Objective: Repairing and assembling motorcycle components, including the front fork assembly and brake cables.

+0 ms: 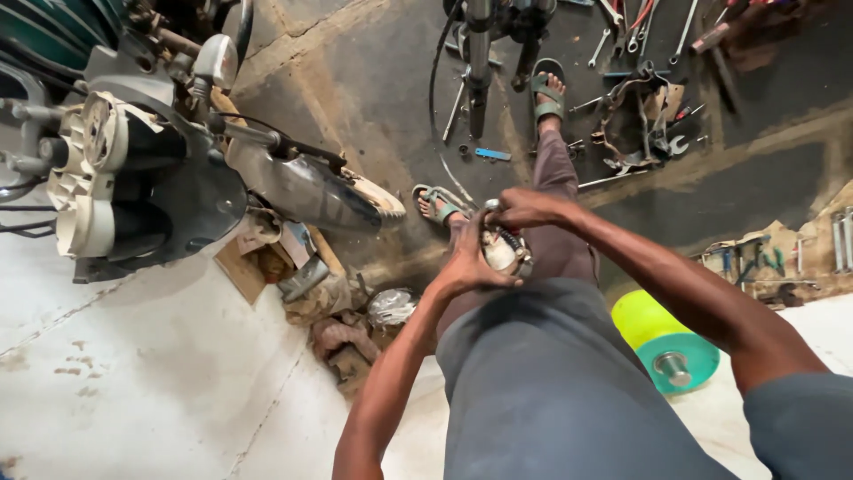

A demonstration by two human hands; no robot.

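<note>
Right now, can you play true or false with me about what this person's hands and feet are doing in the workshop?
1. Both hands hold one small metal part with a spring. True: the left hand and right hand grip the small metal part together.
2. The person is barefoot. False: there is a green sandal on the foot.
3. Wrenches lie on the dark floor. True.
4. A red ball sits beside the person. False: it is a yellow and teal roller.
5. The motorcycle is at the right. False: it stands at the left.
</note>
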